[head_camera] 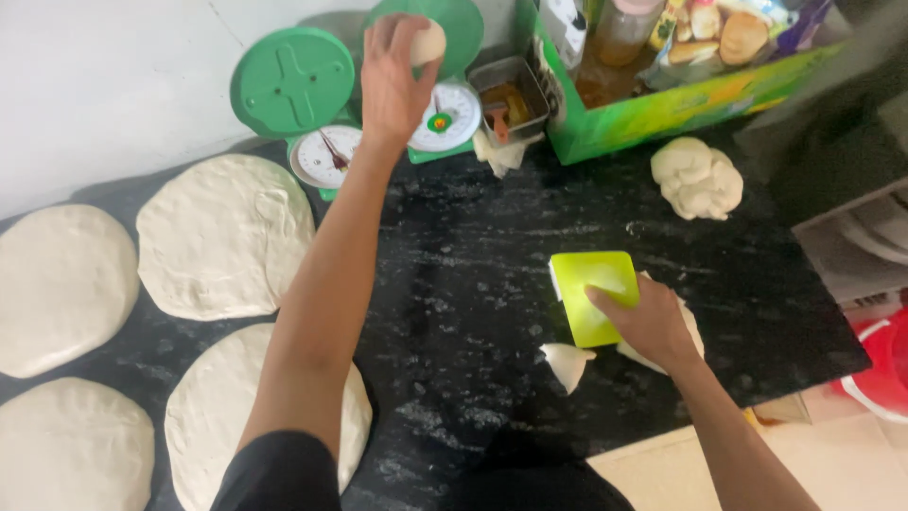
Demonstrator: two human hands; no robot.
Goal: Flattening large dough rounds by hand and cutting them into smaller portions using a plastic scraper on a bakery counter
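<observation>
My left hand (395, 76) reaches far forward and holds a small ball of dough (427, 43) over the pan of a green kitchen scale (445, 114). My right hand (648, 322) grips a lime-green plastic scraper (591, 289) that presses against a lump of dough (690, 326) mostly hidden under the hand. A small cut piece of dough (567, 362) lies just left of the scraper on the black marble counter (473, 284). A second green scale (301, 104) stands to the left of the first.
Several flattened dough rounds (225, 237) cover the counter's left side. A larger dough mass (698, 178) sits at the back right, beside a green box (662, 104) of jars and packets. A small metal tin (511, 95) stands by the scales. A red tub (884, 364) lies past the right edge.
</observation>
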